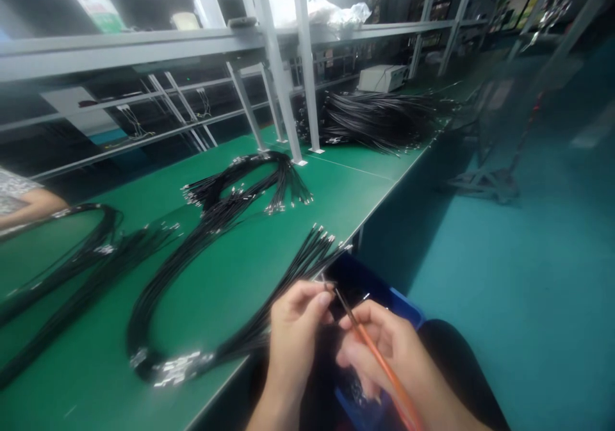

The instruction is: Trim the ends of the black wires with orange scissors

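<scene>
My left hand (300, 316) is closed at the table's front edge, thumb and forefinger pinching the small metal-tipped end of a black cable (328, 285). My right hand (379, 344) is wrapped round a thin tool with an orange handle (379, 357). Its dark, slim tip meets the piece at my left fingertips; the exact kind of tool is unclear. Beside my left hand, a fanned bundle of black cables (293, 277) with metal ends reaches over the edge. Under both hands sits a blue bin (403, 306) holding small shiny pieces, partly hidden.
More black cable bundles lie coiled on the green table (216, 309), and a large pile (379, 117) rests farther back. White shelf posts (281, 79) rise from the tabletop. Another person's arm (36, 203) is at the left. A wheeled stand (490, 181) occupies the floor at right.
</scene>
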`<action>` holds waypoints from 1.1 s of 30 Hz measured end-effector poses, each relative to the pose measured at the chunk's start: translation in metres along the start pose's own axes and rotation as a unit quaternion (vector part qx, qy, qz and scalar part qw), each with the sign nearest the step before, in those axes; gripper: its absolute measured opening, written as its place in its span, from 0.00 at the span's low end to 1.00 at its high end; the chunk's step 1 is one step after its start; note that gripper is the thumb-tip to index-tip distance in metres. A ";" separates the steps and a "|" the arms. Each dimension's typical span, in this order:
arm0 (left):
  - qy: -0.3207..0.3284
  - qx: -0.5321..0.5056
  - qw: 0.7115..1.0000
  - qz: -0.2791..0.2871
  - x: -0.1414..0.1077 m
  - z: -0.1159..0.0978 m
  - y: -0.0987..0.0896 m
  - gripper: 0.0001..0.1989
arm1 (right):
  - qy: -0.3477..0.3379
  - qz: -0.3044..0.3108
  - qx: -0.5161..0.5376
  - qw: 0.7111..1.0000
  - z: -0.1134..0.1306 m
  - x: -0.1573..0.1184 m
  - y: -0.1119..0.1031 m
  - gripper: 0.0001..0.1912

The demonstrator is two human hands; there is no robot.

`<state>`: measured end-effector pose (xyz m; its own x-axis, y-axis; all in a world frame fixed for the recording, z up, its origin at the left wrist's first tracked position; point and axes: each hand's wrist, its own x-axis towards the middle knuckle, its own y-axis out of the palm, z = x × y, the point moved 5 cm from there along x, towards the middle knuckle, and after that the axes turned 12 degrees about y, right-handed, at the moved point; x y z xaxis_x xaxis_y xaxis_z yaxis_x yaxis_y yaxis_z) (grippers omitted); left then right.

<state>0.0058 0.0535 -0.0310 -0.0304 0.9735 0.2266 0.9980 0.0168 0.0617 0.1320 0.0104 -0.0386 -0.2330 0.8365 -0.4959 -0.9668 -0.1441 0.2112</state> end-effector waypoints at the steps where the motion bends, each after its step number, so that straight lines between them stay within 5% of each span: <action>1: 0.004 0.008 1.000 0.002 0.000 -0.001 0.000 0.02 | 0.028 0.007 0.010 1.000 -0.001 0.002 0.001 0.09; 17: 0.018 0.075 0.995 0.063 0.000 -0.004 0.013 0.04 | 0.021 -0.016 0.033 0.999 -0.001 0.014 -0.004 0.07; 33: 0.051 0.121 0.991 0.021 0.001 0.001 0.014 0.03 | 0.063 0.008 0.008 0.998 -0.007 0.004 -0.013 0.09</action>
<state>0.0194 0.0550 -0.0307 0.0192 0.9466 0.3218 0.9824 0.0420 -0.1821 0.1427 0.0123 -0.0492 -0.2610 0.7609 -0.5940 -0.9612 -0.1477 0.2332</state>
